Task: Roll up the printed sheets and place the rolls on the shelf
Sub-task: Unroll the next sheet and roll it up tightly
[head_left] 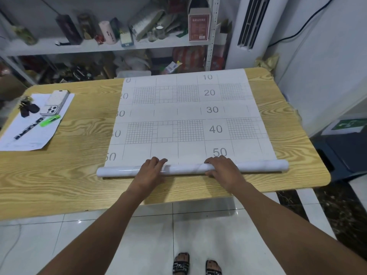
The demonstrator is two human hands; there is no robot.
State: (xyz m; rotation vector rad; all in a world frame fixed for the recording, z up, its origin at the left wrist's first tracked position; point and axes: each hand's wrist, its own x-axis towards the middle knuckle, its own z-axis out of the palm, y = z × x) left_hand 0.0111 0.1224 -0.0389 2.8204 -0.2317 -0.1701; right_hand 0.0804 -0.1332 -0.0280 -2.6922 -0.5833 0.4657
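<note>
A white printed sheet [184, 114] with grey grids and numbers 10 to 50 lies flat across the wooden table [79, 155]. Its near end is wound into a glossy roll [184, 168] that lies crosswise near the table's front edge. My left hand [152, 171] rests on the roll left of centre, fingers curled over its top. My right hand [222, 169] grips the roll right of centre, thumb under, fingers over. The metal shelf [111, 46] stands behind the table, crowded with items.
At the table's left lie a paper sheet [35, 126] with two phones [54, 103], keys [27, 108], a pen and a green lighter [49, 121]. A white air conditioner [250, 26] stands at back right. The floor is tiled.
</note>
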